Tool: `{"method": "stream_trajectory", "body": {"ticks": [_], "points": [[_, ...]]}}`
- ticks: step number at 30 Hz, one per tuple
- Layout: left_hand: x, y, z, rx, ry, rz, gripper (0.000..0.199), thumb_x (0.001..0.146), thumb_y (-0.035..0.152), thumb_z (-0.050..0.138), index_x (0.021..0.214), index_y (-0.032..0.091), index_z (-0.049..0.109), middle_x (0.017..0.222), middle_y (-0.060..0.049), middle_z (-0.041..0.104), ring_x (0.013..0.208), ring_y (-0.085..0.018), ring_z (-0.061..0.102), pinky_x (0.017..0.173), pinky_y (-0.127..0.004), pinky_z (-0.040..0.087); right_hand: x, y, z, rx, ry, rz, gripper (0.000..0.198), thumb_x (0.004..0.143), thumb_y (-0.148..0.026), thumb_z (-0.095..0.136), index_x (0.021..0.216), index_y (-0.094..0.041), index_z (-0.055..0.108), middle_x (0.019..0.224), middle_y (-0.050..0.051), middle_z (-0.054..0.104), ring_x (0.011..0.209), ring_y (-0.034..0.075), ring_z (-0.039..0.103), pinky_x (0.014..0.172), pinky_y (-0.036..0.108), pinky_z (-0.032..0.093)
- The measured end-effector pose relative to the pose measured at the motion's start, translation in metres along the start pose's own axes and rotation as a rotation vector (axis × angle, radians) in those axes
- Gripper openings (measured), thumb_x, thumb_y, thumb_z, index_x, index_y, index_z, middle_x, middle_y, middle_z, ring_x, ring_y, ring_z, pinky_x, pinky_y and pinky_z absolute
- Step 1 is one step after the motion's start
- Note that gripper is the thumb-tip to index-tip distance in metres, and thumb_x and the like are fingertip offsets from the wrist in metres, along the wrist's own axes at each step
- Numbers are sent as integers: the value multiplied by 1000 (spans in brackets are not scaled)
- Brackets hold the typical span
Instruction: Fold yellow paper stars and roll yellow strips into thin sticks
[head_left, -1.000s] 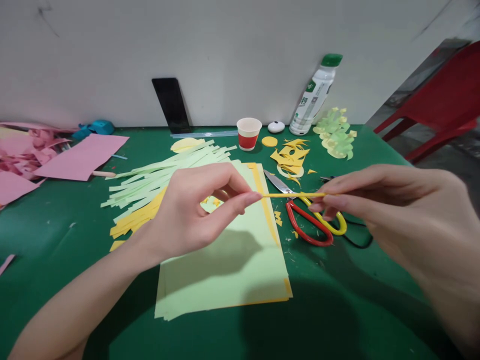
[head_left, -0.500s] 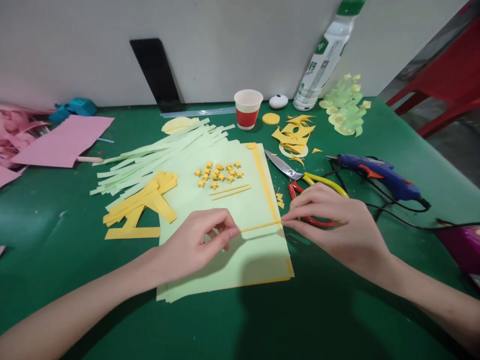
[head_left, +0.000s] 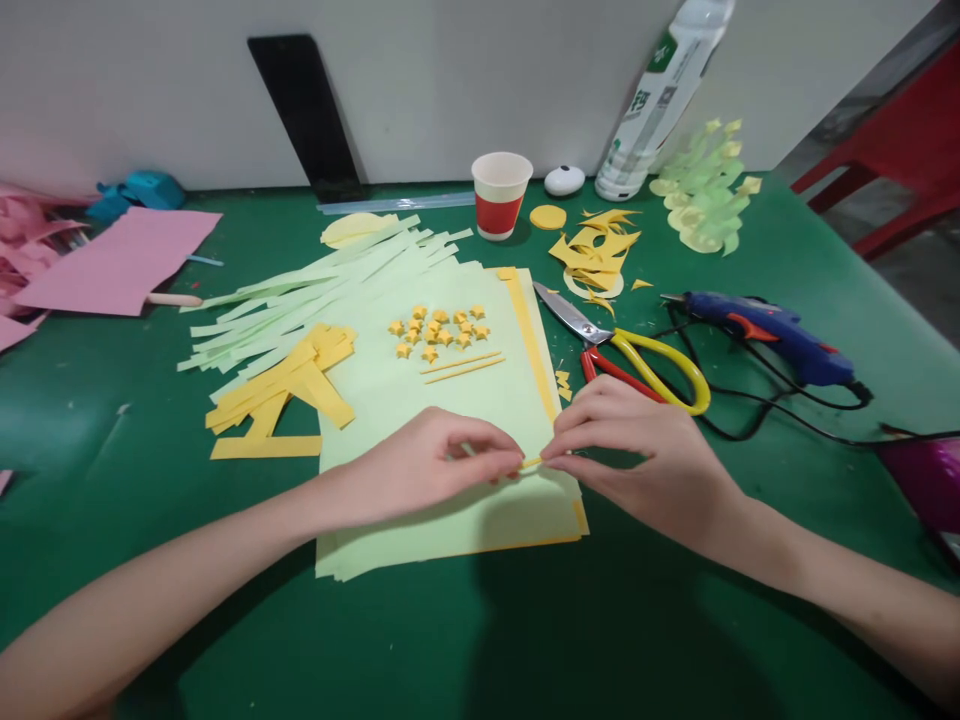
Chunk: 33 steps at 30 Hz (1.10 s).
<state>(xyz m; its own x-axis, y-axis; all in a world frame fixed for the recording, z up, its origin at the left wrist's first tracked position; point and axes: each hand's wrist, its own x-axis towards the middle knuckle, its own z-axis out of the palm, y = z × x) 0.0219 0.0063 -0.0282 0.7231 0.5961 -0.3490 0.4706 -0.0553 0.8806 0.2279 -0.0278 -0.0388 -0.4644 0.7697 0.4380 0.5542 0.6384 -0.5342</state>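
Observation:
Between my hands runs a thin rolled yellow paper stick (head_left: 531, 462), only a short piece of it showing. My left hand (head_left: 442, 460) pinches it from the left, and my right hand (head_left: 637, 450) pinches it close by on the right. Both hands are over a stack of pale green paper sheets (head_left: 420, 530). Farther back on the sheets lie two more thin yellow sticks (head_left: 465, 370) and a group of small yellow paper stars (head_left: 442, 336). Beside my right hand are scissors (head_left: 637, 365) with red and yellow handles, lying open.
Yellow paper strips (head_left: 292, 390) and pale green strips (head_left: 322, 280) lie at left, with pink paper (head_left: 120, 262) beyond. A paper cup (head_left: 501, 200), yellow scraps (head_left: 596, 250), a bottle (head_left: 649, 110) and a paper flower (head_left: 705, 195) stand behind. A corded blue hot glue gun (head_left: 772, 330) is at right.
My left hand has slid right along the yellow stick, and the hands are now much closer together. Less of the stick shows between them. The camera view has shifted slightly.

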Motion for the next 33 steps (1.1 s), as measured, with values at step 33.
{"method": "stream_trajectory", "body": {"ticks": [33], "points": [[21,-20,18,-389,191,-105,11,72,23,65,69,14,70,61,0,68,51,-7,58,51,-14,48,1,7,18,461,-219,634,18,78,-32,56,76,-15,63,73,3,64,61,10,53,48,21,40]]}}
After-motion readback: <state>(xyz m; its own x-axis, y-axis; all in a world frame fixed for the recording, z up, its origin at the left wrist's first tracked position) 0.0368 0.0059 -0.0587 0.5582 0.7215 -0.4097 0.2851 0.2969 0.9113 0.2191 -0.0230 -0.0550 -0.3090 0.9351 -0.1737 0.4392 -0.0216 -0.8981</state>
